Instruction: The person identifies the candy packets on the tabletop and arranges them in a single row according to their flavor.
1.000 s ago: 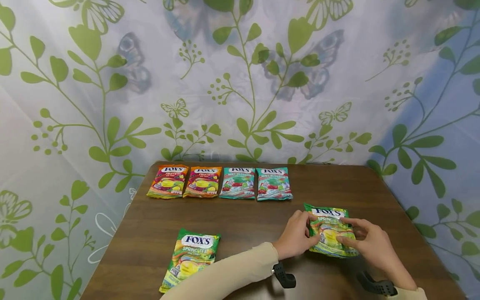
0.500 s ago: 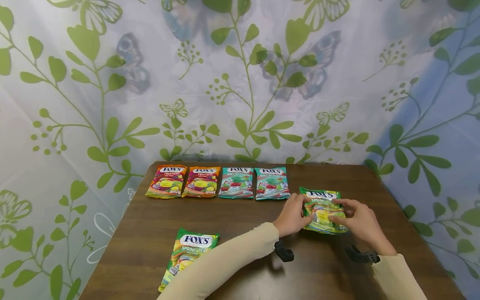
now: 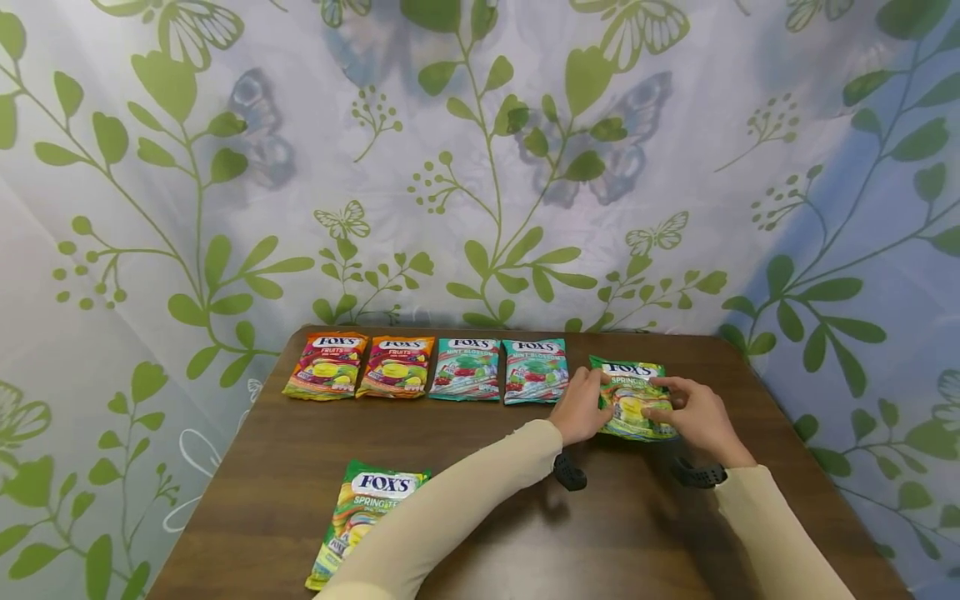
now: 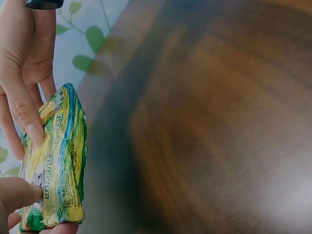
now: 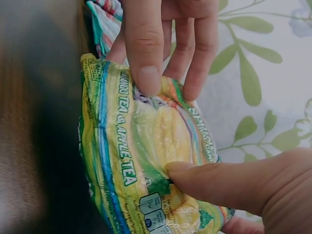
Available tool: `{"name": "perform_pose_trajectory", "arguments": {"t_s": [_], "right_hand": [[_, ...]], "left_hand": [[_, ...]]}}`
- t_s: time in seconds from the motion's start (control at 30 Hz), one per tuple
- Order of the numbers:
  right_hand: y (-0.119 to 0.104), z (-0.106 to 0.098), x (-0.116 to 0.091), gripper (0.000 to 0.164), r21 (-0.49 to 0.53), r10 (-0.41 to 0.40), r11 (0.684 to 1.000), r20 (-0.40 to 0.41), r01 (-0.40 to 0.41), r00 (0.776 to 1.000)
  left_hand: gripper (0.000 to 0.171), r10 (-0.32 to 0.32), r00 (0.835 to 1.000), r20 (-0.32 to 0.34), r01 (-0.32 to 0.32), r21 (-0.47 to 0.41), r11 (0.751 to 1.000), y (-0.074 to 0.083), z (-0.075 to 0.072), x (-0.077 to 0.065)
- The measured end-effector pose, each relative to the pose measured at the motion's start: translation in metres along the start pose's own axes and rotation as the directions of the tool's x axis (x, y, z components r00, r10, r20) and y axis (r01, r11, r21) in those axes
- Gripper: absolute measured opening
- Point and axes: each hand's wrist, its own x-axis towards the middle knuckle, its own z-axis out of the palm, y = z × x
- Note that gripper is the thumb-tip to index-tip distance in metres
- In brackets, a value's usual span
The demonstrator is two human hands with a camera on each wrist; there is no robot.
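A green and yellow Fox's Spring Tea candy bag (image 3: 632, 408) is held between both hands at the right of the table, front side up. My left hand (image 3: 579, 407) grips its left edge, thumb on the front. On the right edge my right hand (image 3: 699, 417) does the same. Both thumbs press the bag's front in the left wrist view, where the bag (image 4: 61, 161) stands tilted. The right wrist view shows the bag (image 5: 146, 131) close up, with fingers partly hidden behind it. Whether its lower edge touches the table cannot be told.
Two orange Fruits bags (image 3: 326, 367) and two teal Mint Blossom bags (image 3: 465, 369) lie in a row along the back of the brown table (image 3: 525, 533). Another Spring Tea bag (image 3: 363, 517) lies front left, partly covered by the left sleeve (image 3: 457, 508). A patterned curtain (image 3: 420, 208) hangs behind.
Both hands have carried the Spring Tea bag away from the front and slightly left, to beside the right end of the back row. The other bags stay where they were.
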Motion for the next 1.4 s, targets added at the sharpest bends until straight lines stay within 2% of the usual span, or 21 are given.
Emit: {"name": "perform_pose_trajectory", "arguments": {"t_s": [0.1, 0.23, 0.43, 0.63, 0.97, 1.2, 1.4], "right_hand": [[0.001, 0.001, 0.011, 0.064, 0.017, 0.012, 1.000, 0.009, -0.012, 1.000], [0.003, 0.001, 0.025, 0.064, 0.045, 0.036, 0.998, 0.029, -0.037, 0.999], [0.007, 0.004, 0.042, 0.064, 0.063, 0.046, 0.997, 0.052, -0.050, 0.998], [0.005, 0.008, 0.056, 0.063, 0.068, 0.044, 0.997, 0.068, -0.049, 0.997], [0.009, 0.012, 0.076, 0.062, 0.064, 0.065, 0.995, 0.102, -0.071, 0.993], [0.011, 0.019, 0.085, 0.063, 0.065, 0.078, 0.994, 0.118, -0.086, 0.990], [0.015, 0.020, 0.090, 0.062, 0.068, 0.094, 0.992, 0.123, -0.103, 0.988]], "left_hand": [[0.048, -0.038, 0.999, -0.001, 0.038, -0.007, 0.999, 0.002, -0.003, 0.009], [0.047, -0.047, 0.999, -0.026, 0.048, 0.012, 0.999, -0.004, -0.001, 0.024], [0.048, -0.052, 0.997, -0.052, 0.056, 0.079, 0.995, -0.024, 0.013, 0.049], [0.048, -0.086, 0.994, -0.064, 0.092, 0.102, 0.990, -0.031, 0.013, 0.060], [0.047, -0.120, 0.990, -0.066, 0.129, 0.142, 0.982, -0.020, 0.003, 0.060], [0.043, -0.158, 0.987, -0.026, 0.160, 0.196, 0.967, 0.011, -0.031, 0.036], [0.045, -0.171, 0.985, -0.011, 0.168, 0.259, 0.951, 0.016, -0.030, 0.035]]}}
